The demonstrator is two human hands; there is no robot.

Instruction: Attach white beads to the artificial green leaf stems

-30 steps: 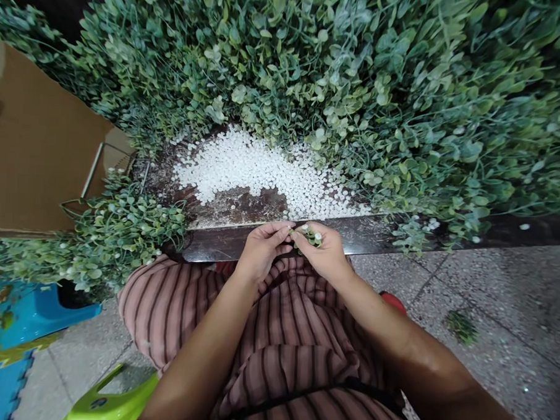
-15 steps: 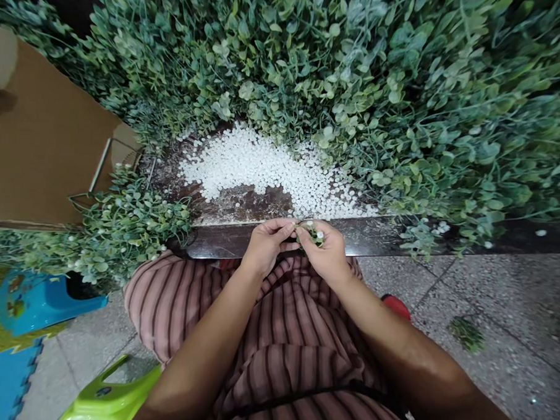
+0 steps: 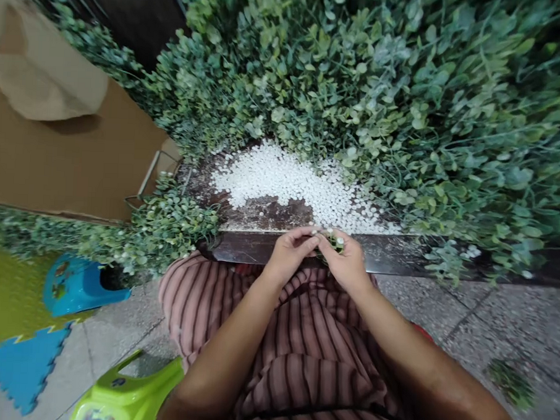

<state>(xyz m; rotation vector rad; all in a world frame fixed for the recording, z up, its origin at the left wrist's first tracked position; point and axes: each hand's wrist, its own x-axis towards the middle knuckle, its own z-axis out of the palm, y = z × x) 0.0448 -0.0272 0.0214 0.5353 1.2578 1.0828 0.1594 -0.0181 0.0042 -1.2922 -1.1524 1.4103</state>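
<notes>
While your right hand (image 3: 351, 262) grips a sprig (image 3: 335, 243) just right of the frame's centre, your left hand (image 3: 288, 255) bends its fingers beside it, hold unclear; white beads (image 3: 274, 176) cover the mid-frame counter (image 3: 280, 215).

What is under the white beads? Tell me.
A dark tabletop, showing as a worn, speckled patch on the near side of the beads. Beneath their thickest part it is covered, and foliage hides what lies past their far edge.
</notes>
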